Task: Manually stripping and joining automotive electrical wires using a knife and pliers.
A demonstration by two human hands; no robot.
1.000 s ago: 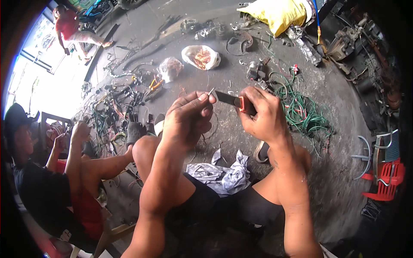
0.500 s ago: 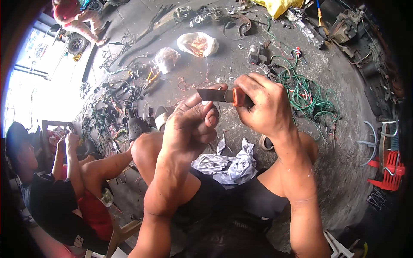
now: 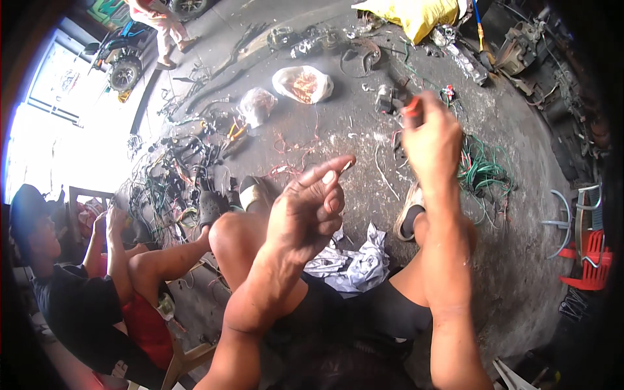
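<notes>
My left hand [image 3: 311, 211] is raised over my lap with its fingers curled and the thumb against the index finger. A tiny pale piece, too small to name, shows at the index fingertip. Farther right and higher, my right hand [image 3: 434, 133] is closed around a utility knife [image 3: 413, 106] with an orange-red handle. Motion blurs the hand and the knife, and its blade cannot be made out. Below my hands, a crumpled pale grey cloth [image 3: 361, 263] lies between my thighs.
A white bag of copper-coloured scraps [image 3: 303, 84] and a clear plastic bag [image 3: 257, 106] rest ahead. Green wires [image 3: 484, 170] lie right; tangled dark harnesses [image 3: 175, 169] lie left. A seated co-worker [image 3: 71, 273] is at left. A red plastic crate-like item [image 3: 590, 260] stands far right.
My right hand has swung up and right with the knife, away from the left hand. The left hand has shifted slightly right. The person at the far upper left has moved.
</notes>
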